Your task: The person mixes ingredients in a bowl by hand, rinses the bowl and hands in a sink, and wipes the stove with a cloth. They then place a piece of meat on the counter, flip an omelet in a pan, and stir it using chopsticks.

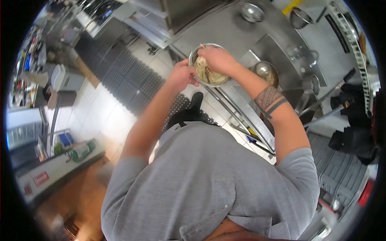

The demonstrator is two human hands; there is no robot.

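Observation:
A round metal bowl holds a pale, stringy food that looks like noodles. My left hand grips the bowl's near-left side, thumb at the rim and fingers curled beneath. Over the far side of the bowl is my right hand, its fingers closed and pointing down into the food. A thin brownish stick, which looks like one of a pair of chopsticks, pokes out by those fingers. Their lower ends are partly lost in the food.
Right of the bowl, a steel sink holds a round metal pan and a strainer. Another bowl sits on the steel counter. A black perforated mat covers part of the tiled floor.

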